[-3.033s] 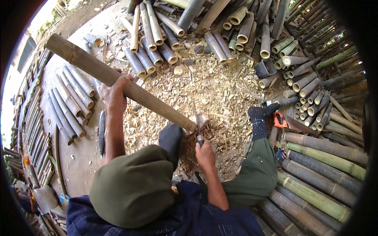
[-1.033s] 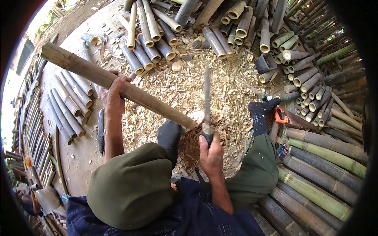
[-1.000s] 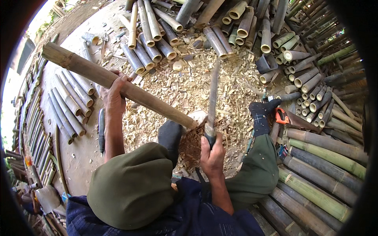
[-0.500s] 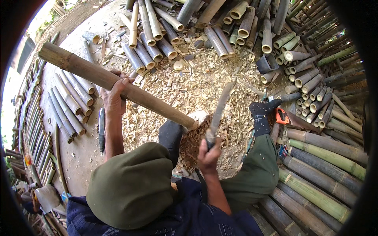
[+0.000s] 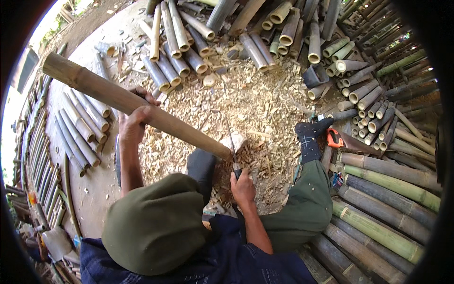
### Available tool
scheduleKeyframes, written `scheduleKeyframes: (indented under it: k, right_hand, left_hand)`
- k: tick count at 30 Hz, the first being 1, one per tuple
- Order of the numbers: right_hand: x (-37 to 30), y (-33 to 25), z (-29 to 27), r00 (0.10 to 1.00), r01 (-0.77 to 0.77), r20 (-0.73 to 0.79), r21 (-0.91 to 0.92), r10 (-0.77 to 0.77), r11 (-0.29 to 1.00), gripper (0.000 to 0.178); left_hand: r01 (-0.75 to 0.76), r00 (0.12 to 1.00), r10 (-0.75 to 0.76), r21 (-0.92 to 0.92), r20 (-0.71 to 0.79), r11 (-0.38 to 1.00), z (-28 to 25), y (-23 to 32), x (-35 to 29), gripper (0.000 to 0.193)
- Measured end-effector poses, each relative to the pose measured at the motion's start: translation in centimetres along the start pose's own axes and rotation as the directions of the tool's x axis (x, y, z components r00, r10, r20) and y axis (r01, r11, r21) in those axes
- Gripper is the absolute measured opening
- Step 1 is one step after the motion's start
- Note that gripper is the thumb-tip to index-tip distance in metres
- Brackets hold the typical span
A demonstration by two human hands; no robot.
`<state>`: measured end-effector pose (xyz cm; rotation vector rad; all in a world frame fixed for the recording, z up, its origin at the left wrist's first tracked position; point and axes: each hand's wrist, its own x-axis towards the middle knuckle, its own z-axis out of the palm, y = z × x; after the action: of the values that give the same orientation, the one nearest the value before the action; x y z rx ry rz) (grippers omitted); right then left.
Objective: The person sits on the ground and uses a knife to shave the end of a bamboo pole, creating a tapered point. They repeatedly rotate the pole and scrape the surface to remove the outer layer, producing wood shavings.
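My left hand (image 5: 132, 124) grips a long, thick bamboo pole (image 5: 99, 90) about midway; the pole slants from the upper left down to a wooden block (image 5: 238, 140) between my legs. My right hand (image 5: 243, 185) is shut on the handle of a chopping knife (image 5: 230, 142). Its narrow blade points away from me and lies against the pole's lower end at the block. A green cap (image 5: 156, 222) hides part of my body below the hands.
Wood chips (image 5: 255, 102) cover the ground ahead. Cut bamboo tubes (image 5: 179, 52) are piled at the top, split slats (image 5: 78, 135) lie left, and long green poles (image 5: 388, 189) lie right. An orange-handled saw (image 5: 335, 138) sits by my right foot (image 5: 309, 137).
The knife was raised upright above the block a second ago; my right hand has brought it down onto the pole's lower end. The left hand and the pole have hardly moved.
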<state>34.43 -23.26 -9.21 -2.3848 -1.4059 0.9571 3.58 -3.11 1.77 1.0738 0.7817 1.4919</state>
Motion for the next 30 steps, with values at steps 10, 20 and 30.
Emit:
scheduleKeyframes:
  k: [10, 20, 30]
  right_hand:
    - [-4.4, -4.0, -5.7, 0.930, 0.331, -0.285, 0.372, -0.233, 0.867, 0.035]
    - [-2.2, 1.6, -1.3, 0.970, -0.154, 0.242, 0.723, -0.037, 0.674, 0.040]
    - [-3.7, 3.8, -3.7, 0.930, -0.297, 0.304, 0.953, -0.209, 0.061, 0.030]
  left_hand:
    - [0.001, 1.000, 0.000, 0.034, -0.022, 0.999, 1.2, 0.9, -0.4, 0.061]
    - [0.078, 0.991, -0.070, 0.064, -0.117, 0.995, 1.8, -0.4, -1.1, 0.066]
    - [-0.123, 0.821, 0.060, -0.073, -0.568, 0.990, -2.6, -4.7, 0.3, 0.089]
